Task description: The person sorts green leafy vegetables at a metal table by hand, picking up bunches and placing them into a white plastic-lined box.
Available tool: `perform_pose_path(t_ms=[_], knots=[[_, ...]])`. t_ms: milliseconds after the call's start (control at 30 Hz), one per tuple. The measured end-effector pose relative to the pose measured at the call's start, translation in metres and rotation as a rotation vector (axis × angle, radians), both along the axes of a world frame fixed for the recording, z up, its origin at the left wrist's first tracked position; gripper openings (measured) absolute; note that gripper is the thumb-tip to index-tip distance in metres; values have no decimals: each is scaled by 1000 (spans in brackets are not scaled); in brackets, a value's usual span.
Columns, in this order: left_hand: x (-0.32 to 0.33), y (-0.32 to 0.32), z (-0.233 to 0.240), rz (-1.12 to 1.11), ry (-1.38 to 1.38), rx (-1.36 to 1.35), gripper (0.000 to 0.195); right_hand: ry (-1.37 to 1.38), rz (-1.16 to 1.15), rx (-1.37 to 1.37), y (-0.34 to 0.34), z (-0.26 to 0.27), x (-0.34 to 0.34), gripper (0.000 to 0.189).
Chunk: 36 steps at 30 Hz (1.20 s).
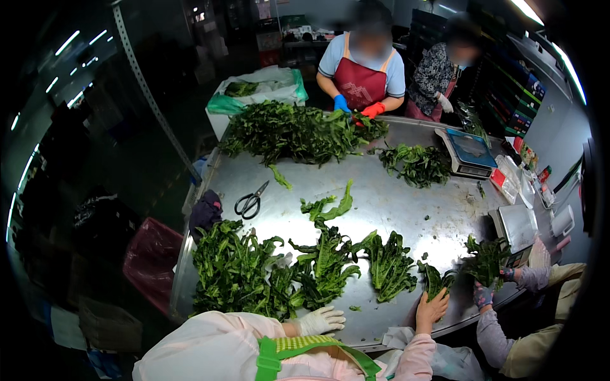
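My left hand (321, 322), in a white glove, rests palm down on the metal table, holding nothing. Just beyond its fingers lies a bunch of leafy greens (328, 266); a large heap of greens (233, 269) spreads to its left. My bare right hand (432, 307) has its thumb and fingers around the lower end of a small bunch of leafy greens (433, 278). That bunch lies on the table, its leaves pointing away from me. Between my hands, farther in, sits a separate bunch of greens (388, 266).
Black-handled scissors (249, 202) lie left of centre, near a dark cloth (206, 212). Two scales (469, 150) (517, 228) stand along the right side. At right, a co-worker's gloved hands (485, 293) hold greens (486, 262). Another person (360, 76) handles a big pile (295, 133) across the table.
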<state>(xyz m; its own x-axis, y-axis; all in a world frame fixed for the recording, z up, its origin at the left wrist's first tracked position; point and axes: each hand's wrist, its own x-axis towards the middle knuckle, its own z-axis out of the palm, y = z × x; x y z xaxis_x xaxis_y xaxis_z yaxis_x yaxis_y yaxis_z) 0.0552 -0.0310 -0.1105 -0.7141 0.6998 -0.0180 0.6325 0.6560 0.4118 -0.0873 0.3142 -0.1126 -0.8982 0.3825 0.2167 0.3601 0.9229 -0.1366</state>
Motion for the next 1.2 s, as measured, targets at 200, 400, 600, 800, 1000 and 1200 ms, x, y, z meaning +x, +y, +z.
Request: perform_pose_path(t_ms=[200, 400, 600, 800, 1000, 1200], knots=[[-3, -6, 4, 56, -59, 119, 23, -112, -14, -145, -4, 23, 1, 82], [-11, -9, 22, 74, -6, 218, 23, 369, 122, -18, -23, 59, 39, 55], [-7, 0, 10, 126, 11, 345, 24, 245, 187, -607, -80, 58, 127, 25], [-6, -8, 13, 111, 13, 365, 24, 484, 12, -1452, -56, 91, 182, 24], [-7, -6, 15, 88, -47, 344, 26, 1226, 237, -2255, 38, 109, 252, 73], [-8, -5, 17, 69, -44, 293, 25, 1262, -636, -2261, 67, 43, 287, 77]])
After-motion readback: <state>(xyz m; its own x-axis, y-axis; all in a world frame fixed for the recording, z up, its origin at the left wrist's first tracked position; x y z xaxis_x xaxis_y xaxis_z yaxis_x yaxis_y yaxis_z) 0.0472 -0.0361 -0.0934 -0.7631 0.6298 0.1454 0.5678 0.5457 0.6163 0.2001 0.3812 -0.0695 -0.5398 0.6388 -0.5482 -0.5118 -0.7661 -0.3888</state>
